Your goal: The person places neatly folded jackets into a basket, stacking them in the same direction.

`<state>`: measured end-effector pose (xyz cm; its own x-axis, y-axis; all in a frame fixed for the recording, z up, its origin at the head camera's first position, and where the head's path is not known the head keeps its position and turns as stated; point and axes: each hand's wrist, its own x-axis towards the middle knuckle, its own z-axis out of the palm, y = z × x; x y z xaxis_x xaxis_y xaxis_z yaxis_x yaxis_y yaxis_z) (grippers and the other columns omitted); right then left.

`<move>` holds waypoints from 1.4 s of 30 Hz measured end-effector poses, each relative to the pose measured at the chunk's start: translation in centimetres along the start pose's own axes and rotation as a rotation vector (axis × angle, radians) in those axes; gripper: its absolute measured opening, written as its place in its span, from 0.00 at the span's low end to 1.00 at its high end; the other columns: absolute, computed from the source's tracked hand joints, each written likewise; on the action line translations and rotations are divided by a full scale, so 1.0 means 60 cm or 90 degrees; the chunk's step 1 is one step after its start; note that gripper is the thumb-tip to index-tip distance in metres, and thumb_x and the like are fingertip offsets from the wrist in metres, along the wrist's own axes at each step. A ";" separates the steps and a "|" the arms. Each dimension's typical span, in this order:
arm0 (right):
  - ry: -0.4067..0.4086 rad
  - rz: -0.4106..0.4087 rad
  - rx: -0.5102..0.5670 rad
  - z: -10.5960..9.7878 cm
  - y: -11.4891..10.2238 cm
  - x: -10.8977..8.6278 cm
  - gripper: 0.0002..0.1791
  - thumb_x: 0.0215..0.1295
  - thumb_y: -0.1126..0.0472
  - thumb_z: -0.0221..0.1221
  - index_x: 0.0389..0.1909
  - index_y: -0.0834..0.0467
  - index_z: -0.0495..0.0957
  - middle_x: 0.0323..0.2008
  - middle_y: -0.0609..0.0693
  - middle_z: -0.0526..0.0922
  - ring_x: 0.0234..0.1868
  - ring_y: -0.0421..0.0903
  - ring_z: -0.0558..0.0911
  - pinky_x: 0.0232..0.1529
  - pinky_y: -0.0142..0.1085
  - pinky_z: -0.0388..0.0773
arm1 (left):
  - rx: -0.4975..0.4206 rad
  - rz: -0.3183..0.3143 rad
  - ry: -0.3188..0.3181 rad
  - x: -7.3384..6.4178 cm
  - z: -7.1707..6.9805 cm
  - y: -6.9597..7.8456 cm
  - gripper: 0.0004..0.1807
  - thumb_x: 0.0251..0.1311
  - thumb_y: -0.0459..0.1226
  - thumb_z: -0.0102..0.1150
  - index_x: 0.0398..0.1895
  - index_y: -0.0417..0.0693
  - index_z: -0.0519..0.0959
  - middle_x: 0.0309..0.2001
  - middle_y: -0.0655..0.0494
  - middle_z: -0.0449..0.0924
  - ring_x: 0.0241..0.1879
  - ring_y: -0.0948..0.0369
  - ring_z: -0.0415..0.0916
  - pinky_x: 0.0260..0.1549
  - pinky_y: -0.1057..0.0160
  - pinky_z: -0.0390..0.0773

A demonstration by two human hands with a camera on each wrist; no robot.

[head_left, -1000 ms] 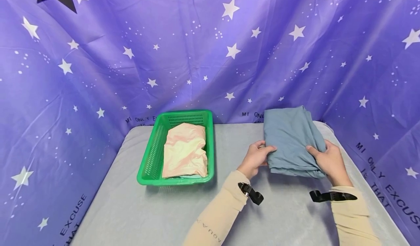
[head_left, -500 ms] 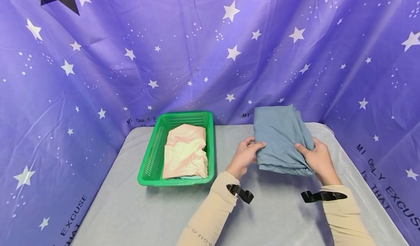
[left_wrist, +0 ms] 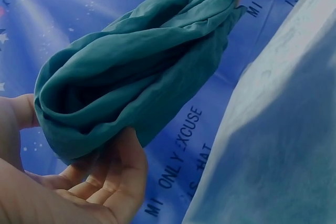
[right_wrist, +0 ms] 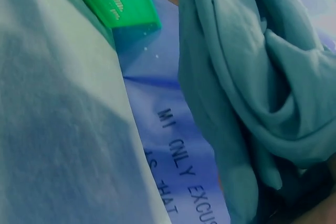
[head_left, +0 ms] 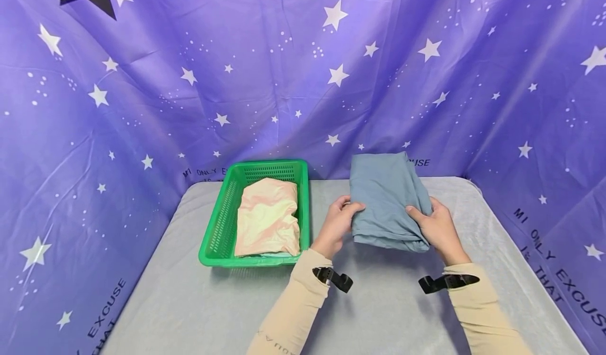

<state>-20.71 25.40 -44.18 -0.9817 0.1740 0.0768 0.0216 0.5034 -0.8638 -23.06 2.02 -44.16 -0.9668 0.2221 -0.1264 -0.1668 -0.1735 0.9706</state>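
Observation:
A folded blue-grey cloth garment (head_left: 385, 197) is held up between both hands at the right of the table, apart from the tabletop. The left hand (head_left: 336, 226) grips its left edge, thumb on the upper face and fingers underneath. On the opposite edge the right hand (head_left: 440, 229) pinches it the same way. The left wrist view shows the left hand's fingers (left_wrist: 128, 166) under the rolled folds of the garment (left_wrist: 131, 77). Layered folds of the garment (right_wrist: 252, 66) fill much of the right wrist view, where the right hand is mostly hidden.
Left of the hands stands a green plastic basket (head_left: 305, 213) with perforated sides. Inside lies a folded pale pink garment (head_left: 267, 218), a bit of light green cloth under its front edge. A grey cloth covers the table (head_left: 199, 313); purple star-printed curtains (head_left: 265, 81) surround it.
Both hands have carried the folded blue-grey garment leftward, closer to the basket, keeping their hold on its two sides. The basket and pink garment have stayed in place.

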 end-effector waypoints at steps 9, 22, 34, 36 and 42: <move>-0.046 -0.013 0.038 0.031 -0.020 0.003 0.33 0.76 0.50 0.57 0.71 0.68 0.66 0.66 0.66 0.75 0.63 0.54 0.74 0.58 0.33 0.70 | 0.007 0.003 0.034 -0.007 -0.037 0.011 0.20 0.61 0.39 0.61 0.56 0.45 0.77 0.40 0.58 0.77 0.30 0.63 0.74 0.27 0.68 0.74; -0.087 -0.026 0.080 0.080 -0.050 0.010 0.29 0.74 0.55 0.59 0.68 0.68 0.69 0.61 0.65 0.78 0.52 0.44 0.78 0.53 0.28 0.74 | 0.043 0.017 0.043 -0.025 -0.105 0.032 0.15 0.64 0.38 0.58 0.52 0.45 0.75 0.38 0.58 0.75 0.26 0.64 0.71 0.25 0.68 0.71; -0.138 -0.046 0.122 0.132 -0.081 0.006 0.27 0.74 0.59 0.59 0.67 0.68 0.69 0.59 0.63 0.79 0.55 0.49 0.77 0.57 0.35 0.73 | 0.064 0.011 0.062 -0.043 -0.171 0.051 0.17 0.65 0.36 0.57 0.56 0.45 0.77 0.49 0.53 0.77 0.42 0.59 0.76 0.43 0.62 0.78; -0.146 -0.050 0.127 0.138 -0.083 0.006 0.25 0.74 0.60 0.59 0.66 0.68 0.69 0.58 0.62 0.79 0.54 0.48 0.76 0.56 0.34 0.73 | 0.067 0.013 0.057 -0.046 -0.179 0.052 0.16 0.65 0.36 0.56 0.55 0.45 0.77 0.51 0.52 0.77 0.46 0.57 0.77 0.46 0.60 0.78; -0.171 -0.061 0.133 0.159 -0.089 0.006 0.24 0.73 0.61 0.59 0.64 0.68 0.71 0.55 0.61 0.79 0.53 0.47 0.76 0.57 0.37 0.73 | 0.073 -0.003 0.056 -0.057 -0.207 0.059 0.16 0.66 0.36 0.55 0.56 0.46 0.76 0.51 0.48 0.78 0.45 0.53 0.80 0.44 0.55 0.82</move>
<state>-23.01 14.68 -44.28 -0.9928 -0.1080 0.0528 -0.0848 0.3177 -0.9444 -22.77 -11.28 -42.82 -0.9801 0.1367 -0.1440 -0.1533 -0.0604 0.9863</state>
